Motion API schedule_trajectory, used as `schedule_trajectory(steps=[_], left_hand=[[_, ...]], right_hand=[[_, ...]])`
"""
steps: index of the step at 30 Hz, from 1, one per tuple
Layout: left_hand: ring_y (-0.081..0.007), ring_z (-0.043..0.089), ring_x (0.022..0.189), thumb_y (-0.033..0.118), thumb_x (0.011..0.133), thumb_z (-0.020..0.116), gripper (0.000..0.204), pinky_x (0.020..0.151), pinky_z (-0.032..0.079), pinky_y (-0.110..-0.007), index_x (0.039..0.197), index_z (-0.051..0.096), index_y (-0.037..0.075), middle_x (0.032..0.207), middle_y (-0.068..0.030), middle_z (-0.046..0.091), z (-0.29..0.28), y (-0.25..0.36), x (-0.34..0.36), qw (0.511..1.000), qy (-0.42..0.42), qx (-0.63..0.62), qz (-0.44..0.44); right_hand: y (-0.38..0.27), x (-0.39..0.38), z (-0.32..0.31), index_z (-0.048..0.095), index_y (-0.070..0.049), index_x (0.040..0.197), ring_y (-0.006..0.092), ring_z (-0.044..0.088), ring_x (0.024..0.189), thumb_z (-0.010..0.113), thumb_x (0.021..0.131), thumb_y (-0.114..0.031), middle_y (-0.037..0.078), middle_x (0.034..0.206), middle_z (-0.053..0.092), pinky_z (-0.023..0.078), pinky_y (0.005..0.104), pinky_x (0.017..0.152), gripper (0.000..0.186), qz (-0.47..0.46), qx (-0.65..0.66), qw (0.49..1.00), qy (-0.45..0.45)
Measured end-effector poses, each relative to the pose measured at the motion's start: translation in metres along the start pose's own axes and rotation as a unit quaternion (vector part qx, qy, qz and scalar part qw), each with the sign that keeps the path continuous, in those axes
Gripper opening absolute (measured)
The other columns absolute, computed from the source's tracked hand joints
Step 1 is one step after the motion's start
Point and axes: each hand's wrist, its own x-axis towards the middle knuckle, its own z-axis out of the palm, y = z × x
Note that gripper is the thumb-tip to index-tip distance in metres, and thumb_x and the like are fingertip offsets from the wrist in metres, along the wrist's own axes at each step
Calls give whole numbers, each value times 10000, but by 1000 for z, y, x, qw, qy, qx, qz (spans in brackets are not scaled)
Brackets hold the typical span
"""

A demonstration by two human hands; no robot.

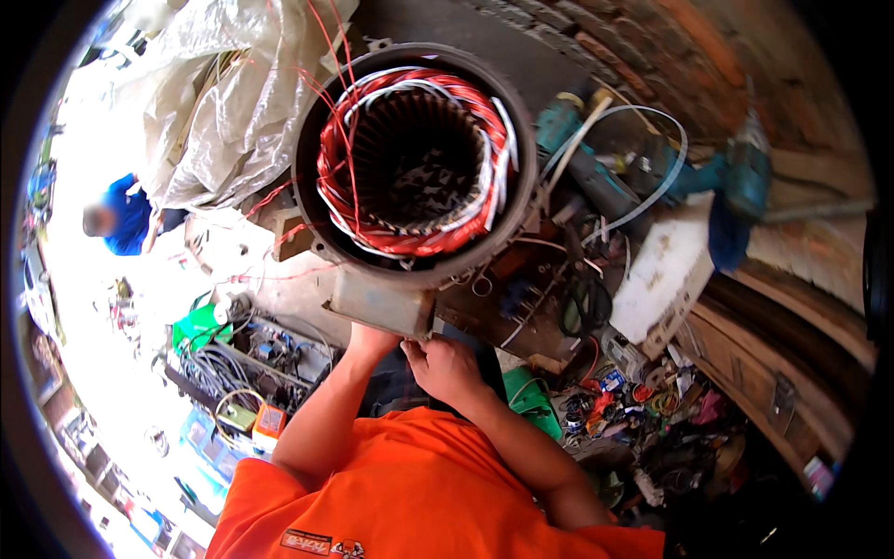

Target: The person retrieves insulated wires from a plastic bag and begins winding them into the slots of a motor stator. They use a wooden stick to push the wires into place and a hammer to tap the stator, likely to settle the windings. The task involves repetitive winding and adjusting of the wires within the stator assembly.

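A large motor stator (pixel 307 200) stands in front of me, its round dark housing open at the top. Red and white winding bundles (pixel 475 219) ring the slotted bore, and loose red wires (pixel 352 140) rise from its left side. On the near side a grey terminal box (pixel 382 306) juts toward me. My left hand (pixel 372 339) reaches under the box's near edge, its fingers hidden there. Just below the box's right corner, my right hand (pixel 447 367) is closed with curled fingers. Whatever it may hold is too small or hidden to make out.
Teal power drills (pixel 745 172) lie at the right by a brick wall (pixel 643 47). A white block (pixel 656 270) and a scrap pile (pixel 643 401) lie nearer. Plastic sheeting (pixel 223 102), a crate of cables (pixel 219 368) and a person in blue (pixel 128 216) are leftward.
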Motion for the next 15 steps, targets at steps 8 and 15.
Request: schedule_trajectory(steps=[8, 15], left_hand=[[-259, 604, 1009, 119, 896, 651, 249, 896, 490, -400, 1113, 631, 0, 1080, -135, 666, -3, 9, 20, 998, -2, -62, 26], [-202, 595, 811, 61, 863, 644, 138, 689, 488, -359, 994, 650, 18, 899, -86, 665, -3, -40, 40, 989, -69, -127, -30]], right_hand=[[-16, -63, -53, 683, -45, 893, 373, 679, 780, 676, 927, -243, 170, 850, 699, 534, 432, 677, 201, 41, 67, 980, 180], [3, -84, -126, 687, 1, 916, 197, 663, 657, 687, 943, -199, 133, 751, 683, 507, 336, 631, 202, 115, 39, 938, 325]])
